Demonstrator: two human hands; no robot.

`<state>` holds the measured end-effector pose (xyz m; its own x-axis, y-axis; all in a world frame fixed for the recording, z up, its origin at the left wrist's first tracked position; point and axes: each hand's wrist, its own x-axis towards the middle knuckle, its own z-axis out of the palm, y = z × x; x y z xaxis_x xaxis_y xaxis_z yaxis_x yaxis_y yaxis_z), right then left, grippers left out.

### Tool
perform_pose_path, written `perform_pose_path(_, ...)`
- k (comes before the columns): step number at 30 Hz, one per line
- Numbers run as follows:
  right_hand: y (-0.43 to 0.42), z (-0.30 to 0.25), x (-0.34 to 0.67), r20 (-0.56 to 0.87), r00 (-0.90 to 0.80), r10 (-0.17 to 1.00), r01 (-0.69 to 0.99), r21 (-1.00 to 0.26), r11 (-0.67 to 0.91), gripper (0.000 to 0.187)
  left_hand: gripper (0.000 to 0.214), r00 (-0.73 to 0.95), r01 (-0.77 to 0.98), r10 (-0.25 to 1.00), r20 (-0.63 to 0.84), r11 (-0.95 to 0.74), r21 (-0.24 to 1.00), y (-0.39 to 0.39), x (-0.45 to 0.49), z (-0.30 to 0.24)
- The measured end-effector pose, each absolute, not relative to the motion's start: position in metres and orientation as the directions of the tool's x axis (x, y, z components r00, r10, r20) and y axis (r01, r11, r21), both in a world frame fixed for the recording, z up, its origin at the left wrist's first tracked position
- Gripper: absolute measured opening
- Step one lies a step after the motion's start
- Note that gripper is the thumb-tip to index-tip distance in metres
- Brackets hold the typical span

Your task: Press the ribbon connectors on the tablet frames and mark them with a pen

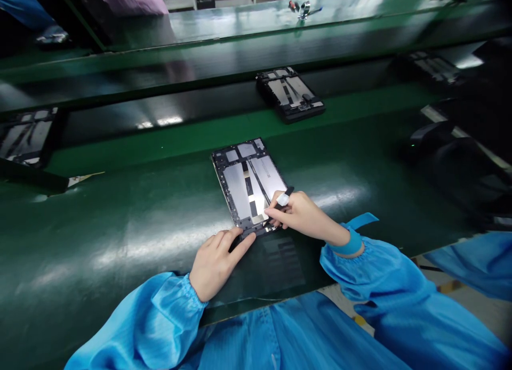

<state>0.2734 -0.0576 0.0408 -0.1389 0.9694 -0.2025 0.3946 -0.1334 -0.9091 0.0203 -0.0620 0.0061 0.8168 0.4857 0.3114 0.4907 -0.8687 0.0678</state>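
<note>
An opened tablet (pixel 236 186) lies on the green bench in front of me, its silver battery panels, black ribbon cables and dark frame exposed. My left hand (pixel 214 258) holds its near left corner, with thumb and fingertips on the near edge. In my right hand (pixel 298 212) is a slim black hand tool (pixel 288 191) with a white wrapping around it. Its lower end points at the tablet's near right part, where my fingers hide the tip. A blue strap (pixel 352 242) circles my right wrist.
Beyond the bench strip, a stack of opened tablets (pixel 294 95) sits on the dark conveyor. More tablets are at the far left (pixel 28 135) and far right (pixel 432 66). A dark object with a green light (pixel 432 138) stands to the right. Another person's blue sleeve (pixel 472 263) shows at lower right.
</note>
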Motion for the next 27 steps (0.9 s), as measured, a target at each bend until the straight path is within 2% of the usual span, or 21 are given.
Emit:
perform_pose_path(4, -0.055, 0.04, 0.27, -0.17, -0.129, 0.977, 0.426, -0.899, -0.101, 0.017, 0.038, 0.814, 0.492, 0.485, 0.319, -0.868, 0.064, -0.062, 0.02, 0.006)
perform_pose_path(10, -0.073, 0.038, 0.276, -0.177, -0.078, 0.981, 0.273, -0.95, -0.15, 0.018, 0.038, 0.817, 0.492, 0.489, 0.305, -0.867, 0.073, -0.061, 0.021, 0.005)
perform_pose_path(16, -0.079, 0.037, 0.279, -0.116, -0.151, 0.982, 0.364, -0.93, -0.054, 0.018, 0.038, 0.815, 0.491, 0.489, 0.31, -0.868, 0.078, -0.061, 0.02, 0.005)
perform_pose_path(27, -0.077, 0.036, 0.28, -0.149, -0.157, 0.976, 0.302, -0.948, -0.097, 0.019, 0.037, 0.812, 0.496, 0.492, 0.314, -0.865, 0.074, -0.061, 0.02, 0.005)
